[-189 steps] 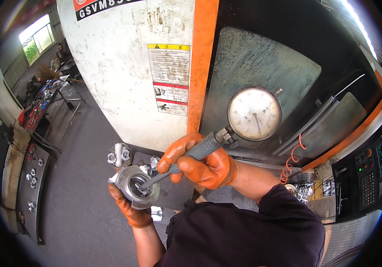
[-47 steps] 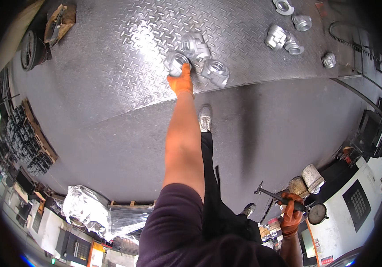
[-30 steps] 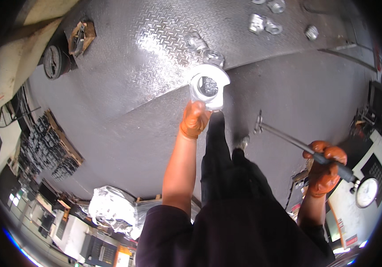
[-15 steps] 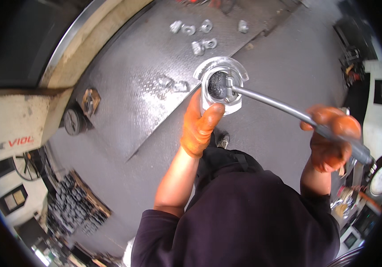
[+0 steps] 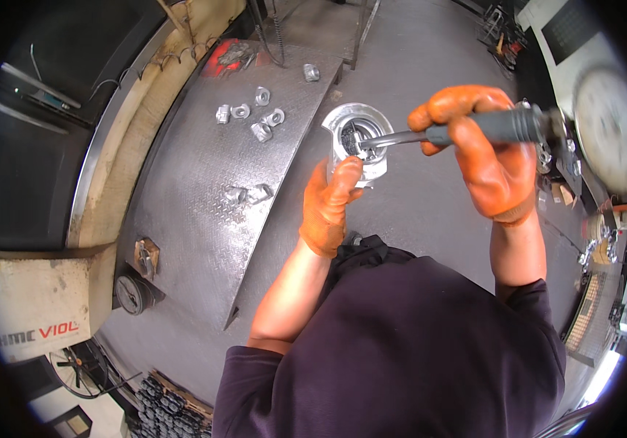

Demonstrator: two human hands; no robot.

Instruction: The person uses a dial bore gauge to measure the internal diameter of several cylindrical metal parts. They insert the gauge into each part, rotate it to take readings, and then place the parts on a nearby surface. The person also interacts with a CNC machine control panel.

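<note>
ahead of the torso [image 5: 401, 343], the orange-gloved left hand [image 5: 326, 212] grips, thumb [image 5: 347, 177] pointing forward. the right hand [image 5: 494, 166], gloved alike, curls its fingers [image 5: 467, 101] ahead and right of the torso. both forearms [image 5: 518, 255] extend bare from the torso's sides.

The gloved left hand [image 5: 326, 209] and right hand [image 5: 494, 164] are both plain orange. The metal part [image 5: 373, 169] is bright silver, and so are the 8 castings [image 5: 261, 132] on the plate [image 5: 189, 168]. This plate is grey, with a pattern of small raised strokes. The gauge handle [image 5: 499, 126] is dark grey, its dial [image 5: 610, 131] whitish, the shirt [image 5: 416, 343] purplish black.
</note>
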